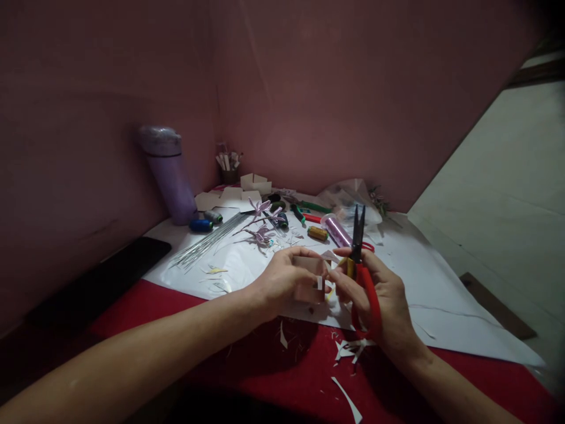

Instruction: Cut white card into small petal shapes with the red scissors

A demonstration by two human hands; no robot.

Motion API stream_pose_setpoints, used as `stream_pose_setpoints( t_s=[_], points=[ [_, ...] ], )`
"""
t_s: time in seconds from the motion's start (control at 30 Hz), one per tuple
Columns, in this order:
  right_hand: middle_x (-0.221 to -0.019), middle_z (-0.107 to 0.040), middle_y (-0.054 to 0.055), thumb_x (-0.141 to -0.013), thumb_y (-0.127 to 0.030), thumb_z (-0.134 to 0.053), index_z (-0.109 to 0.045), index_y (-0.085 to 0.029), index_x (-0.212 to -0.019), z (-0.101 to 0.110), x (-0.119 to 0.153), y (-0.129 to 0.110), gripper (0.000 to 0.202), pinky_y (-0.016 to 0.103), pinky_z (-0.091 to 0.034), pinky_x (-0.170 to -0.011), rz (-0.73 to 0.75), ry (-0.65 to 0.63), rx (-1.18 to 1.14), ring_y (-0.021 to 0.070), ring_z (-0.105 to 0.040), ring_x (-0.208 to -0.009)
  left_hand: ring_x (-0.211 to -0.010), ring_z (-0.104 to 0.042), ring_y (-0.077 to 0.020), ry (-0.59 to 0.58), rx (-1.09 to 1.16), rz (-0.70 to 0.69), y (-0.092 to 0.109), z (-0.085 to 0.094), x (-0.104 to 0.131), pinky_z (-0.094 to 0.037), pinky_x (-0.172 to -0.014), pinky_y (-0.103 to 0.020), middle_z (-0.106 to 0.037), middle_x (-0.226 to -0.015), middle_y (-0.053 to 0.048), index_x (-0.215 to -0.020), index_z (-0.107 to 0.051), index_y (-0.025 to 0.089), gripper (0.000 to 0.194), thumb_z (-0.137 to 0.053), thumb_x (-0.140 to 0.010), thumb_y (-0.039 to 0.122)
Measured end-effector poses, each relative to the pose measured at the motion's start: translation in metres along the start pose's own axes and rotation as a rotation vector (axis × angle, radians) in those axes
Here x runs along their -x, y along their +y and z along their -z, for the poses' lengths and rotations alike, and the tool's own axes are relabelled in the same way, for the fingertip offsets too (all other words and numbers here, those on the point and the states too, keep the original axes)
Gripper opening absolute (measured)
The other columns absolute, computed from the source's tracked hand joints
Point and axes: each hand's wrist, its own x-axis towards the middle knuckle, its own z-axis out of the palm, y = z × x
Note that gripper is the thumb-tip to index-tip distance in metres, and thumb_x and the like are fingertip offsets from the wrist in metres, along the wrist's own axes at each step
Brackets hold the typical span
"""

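My left hand (285,277) is closed on a small pale piece of paper (309,268), held upright above the near edge of the white sheet. Red-handled scissors (368,300) rest in my right hand (384,288), their dark blades pointing up and slightly apart. The thumb and fingers of that hand also pinch near the paper's right edge. What lies between those fingertips is partly hidden. Beyond my hands is a purple fabric-like flower (260,235) on a thin stem. White paper scraps (353,348) lie on the red cloth below.
The white sheet (441,306) covers the table over a red cloth (265,371). Around it are a purple bottle (170,176), thin wires (212,238), a blue thread spool (200,225), a gold spool (318,233), a purple roll (336,229) and a black flat object (101,280).
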Motion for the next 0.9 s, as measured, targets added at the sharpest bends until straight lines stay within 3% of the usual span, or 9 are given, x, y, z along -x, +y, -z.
stream_pose_setpoints(
  t_s=[0.2,0.33,0.53,0.7,0.9],
  points=[
    [-0.063,-0.056,-0.004,-0.075,-0.028,-0.066,-0.057,-0.020,-0.098,0.0005,0.0013,-0.0013,0.026,0.023,-0.044,-0.045,-0.006,0.006,0.004,0.0108,-0.052,-0.048,-0.060,-0.064,-0.0195,0.002,0.070,-0.054,0.0011,-0.0001,0.0004,-0.053,-0.058,-0.035,-0.065,-0.073,-0.008,-0.086,-0.053,0.014,0.031,-0.056,-0.060,-0.002],
    [-0.061,-0.057,-0.004,-0.076,-0.028,-0.065,-0.058,-0.019,-0.098,-0.0011,0.0029,-0.0035,0.025,0.021,-0.043,-0.045,-0.001,-0.036,0.020,0.0098,-0.051,-0.048,-0.061,-0.065,-0.0197,0.021,0.141,-0.025,0.0028,-0.0044,0.0016,-0.053,-0.062,-0.039,-0.065,-0.075,-0.008,-0.089,-0.052,0.014,0.036,-0.054,-0.058,-0.004],
    [-0.061,-0.056,-0.005,-0.074,-0.028,-0.067,-0.058,-0.019,-0.098,-0.0002,0.0005,-0.0006,0.027,0.020,-0.043,-0.045,-0.012,0.018,0.023,0.0089,-0.051,-0.048,-0.065,-0.064,-0.0196,0.044,0.070,0.036,0.0020,-0.0037,0.0034,-0.052,-0.063,-0.037,-0.064,-0.079,-0.009,-0.086,-0.056,0.013,0.038,-0.052,-0.053,-0.006],
    [-0.061,-0.057,-0.004,-0.074,-0.029,-0.066,-0.057,-0.018,-0.099,-0.0001,-0.0001,0.0001,0.029,0.020,-0.042,-0.045,-0.049,-0.038,0.002,0.0091,-0.051,-0.048,-0.059,-0.062,-0.0162,0.051,-0.022,0.090,0.0030,-0.0052,0.0074,-0.051,-0.056,-0.034,-0.065,-0.076,-0.005,-0.087,-0.058,0.016,0.032,-0.060,-0.060,-0.001],
    [-0.065,-0.057,-0.003,-0.074,-0.022,-0.066,-0.058,-0.019,-0.098,0.0003,0.0013,0.0038,0.026,0.021,-0.043,-0.048,0.044,-0.134,0.092,0.0112,-0.053,-0.054,-0.060,-0.061,-0.0142,0.032,-0.065,-0.020,-0.0011,-0.0029,0.0038,-0.049,-0.056,-0.028,-0.066,-0.073,-0.006,-0.078,-0.062,0.013,0.015,-0.071,-0.067,0.019]
  ],
)
